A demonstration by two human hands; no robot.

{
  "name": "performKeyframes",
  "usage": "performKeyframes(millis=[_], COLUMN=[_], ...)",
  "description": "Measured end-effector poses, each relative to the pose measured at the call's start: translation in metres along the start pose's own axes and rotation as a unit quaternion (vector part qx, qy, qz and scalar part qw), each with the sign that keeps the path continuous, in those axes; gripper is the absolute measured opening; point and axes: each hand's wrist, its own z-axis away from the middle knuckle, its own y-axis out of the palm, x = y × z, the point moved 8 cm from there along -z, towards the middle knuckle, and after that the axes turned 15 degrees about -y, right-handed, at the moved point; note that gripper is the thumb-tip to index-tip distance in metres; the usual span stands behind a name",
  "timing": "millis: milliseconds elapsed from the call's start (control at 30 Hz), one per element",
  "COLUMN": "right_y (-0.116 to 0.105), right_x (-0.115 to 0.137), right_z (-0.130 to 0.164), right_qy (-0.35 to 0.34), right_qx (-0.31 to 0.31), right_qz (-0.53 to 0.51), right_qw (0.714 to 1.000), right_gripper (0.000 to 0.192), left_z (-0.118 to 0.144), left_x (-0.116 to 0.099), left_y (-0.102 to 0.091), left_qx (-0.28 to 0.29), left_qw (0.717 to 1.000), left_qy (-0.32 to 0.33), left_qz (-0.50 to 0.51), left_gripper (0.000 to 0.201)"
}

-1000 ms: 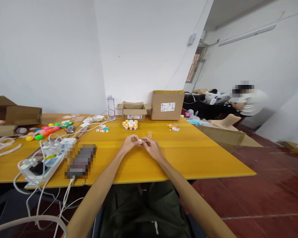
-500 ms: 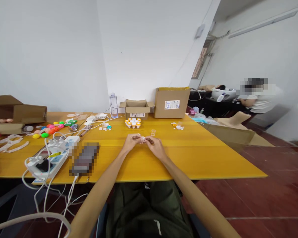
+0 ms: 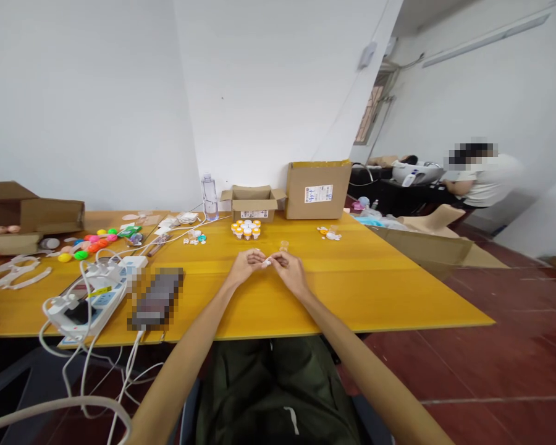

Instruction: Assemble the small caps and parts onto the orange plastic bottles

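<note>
My left hand [image 3: 246,266] and my right hand [image 3: 291,272] meet above the middle of the yellow table [image 3: 352,290]. Between their fingertips is a small white piece [image 3: 267,262], gripped from both sides; its kind is too small to make out. Just behind my right hand, partly covered by it, stands a small clear cup [image 3: 284,245]. Farther back, several small containers with orange-and-white tops [image 3: 246,230] are grouped closely. Small white and orange parts [image 3: 332,235] lie to the right, and white and teal bits [image 3: 197,238] to the left.
At the back stand an open small carton [image 3: 252,204], a larger cardboard box [image 3: 317,190] and a water bottle [image 3: 209,196]. On the left are a power strip [image 3: 105,300] with cables, a phone [image 3: 158,298] and colourful balls [image 3: 92,243]. A person [image 3: 482,176] sits at far right.
The white piece has been turned between my fingers, from a round face toward me to a narrower side. My hands stay nearly in place; the whole view has shifted slightly.
</note>
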Motion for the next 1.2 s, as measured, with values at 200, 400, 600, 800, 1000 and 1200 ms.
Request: performKeyframes(millis=[200, 400, 600, 800, 1000, 1200], right_y=[0.002, 0.002, 0.002, 0.002, 0.004, 0.008], right_x=[0.001, 0.006, 0.011, 0.01, 0.008, 0.008], right_z=[0.0, -0.002, -0.003, -0.003, -0.003, 0.0], right_qy=[0.0, -0.023, -0.043, -0.037, -0.024, -0.015], right_qx=[0.016, 0.031, 0.033, 0.048, 0.066, 0.076], right_qz=[-0.019, -0.007, -0.003, -0.004, -0.009, -0.021], right_qw=[1.0, 0.999, 0.999, 0.998, 0.998, 0.997], right_gripper=[0.017, 0.019, 0.02, 0.021, 0.023, 0.022], left_z=[-0.001, 0.003, 0.005, 0.003, 0.002, 0.001], left_x=[0.0, -0.003, -0.004, -0.004, -0.002, -0.003], left_y=[0.005, 0.008, 0.008, 0.007, 0.005, 0.003], left_qx=[0.014, 0.028, 0.034, 0.029, 0.02, 0.013], left_qw=[1.0, 0.999, 0.999, 1.0, 1.0, 1.0], left_qy=[0.006, 0.013, 0.006, 0.003, -0.001, -0.005], left_qz=[-0.006, -0.008, 0.001, 0.003, -0.012, -0.012], left_gripper=[0.028, 0.032, 0.038, 0.035, 0.037, 0.038])
